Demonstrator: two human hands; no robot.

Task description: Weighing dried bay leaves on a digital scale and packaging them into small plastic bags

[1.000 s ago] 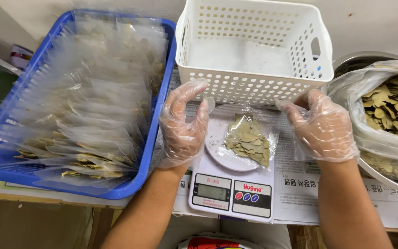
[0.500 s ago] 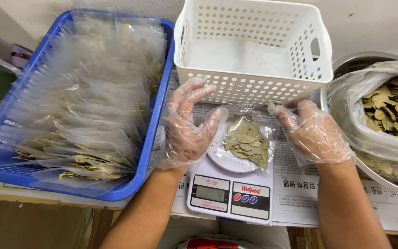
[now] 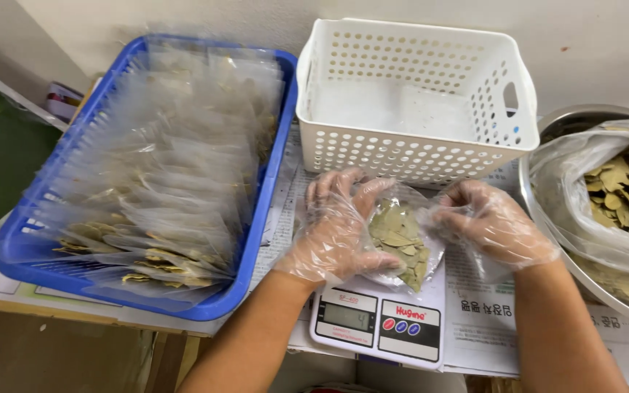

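Left hand, gloved, and right hand, gloved, both grip one clear pouch of dried leaves resting on the white digital scale. Progress, judged: many pouches already filled and stacked in one blue crate; too many to count. One white basket nearly empty. One steel bowl holds one bag of loose leaves, plenty unpacked.
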